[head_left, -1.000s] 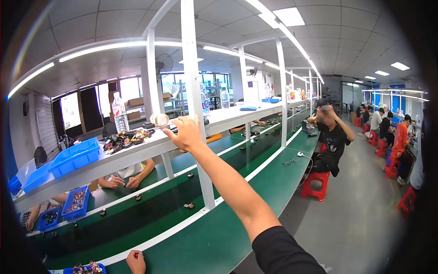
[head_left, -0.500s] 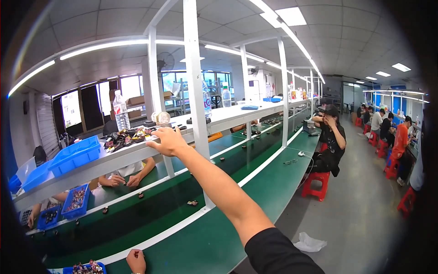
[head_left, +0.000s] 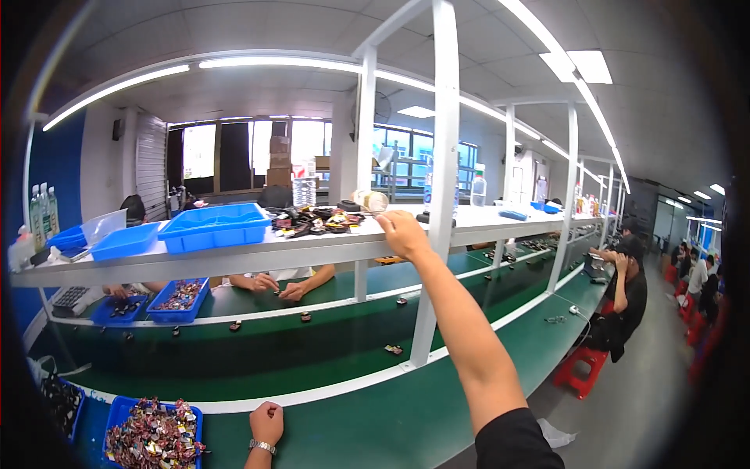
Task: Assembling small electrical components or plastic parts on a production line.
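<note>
Shelf [head_left: 312, 252], white and long, ran across the middle of the frame from left to right above a green conveyor belt [head_left: 312, 344]. The right hand [head_left: 402, 230] was raised to the front edge of this shelf at centre frame, its arm stretched up from the lower right. The hand rested palm-down on the shelf edge; whether its fingers were curled on anything could not be told. Just left of the hand, a pile of small dark parts [head_left: 316, 220] lay on the shelf, and a pale rounded object [head_left: 369, 201] stood just behind the hand. A blue tray [head_left: 215, 225] sat further left on the same shelf, near the pile.

The left hand [head_left: 266, 423] appeared at the lower centre-left, closed into a loose fist, with a wristwatch [head_left: 262, 446] on the wrist. It rested on the green worktop [head_left: 367, 422] and gripped nothing visible. A blue bin [head_left: 121, 408] filled with mixed coloured parts stood just left of it.

A seated person in black [head_left: 625, 301] occupied a red stool [head_left: 582, 367] at the right.
</note>
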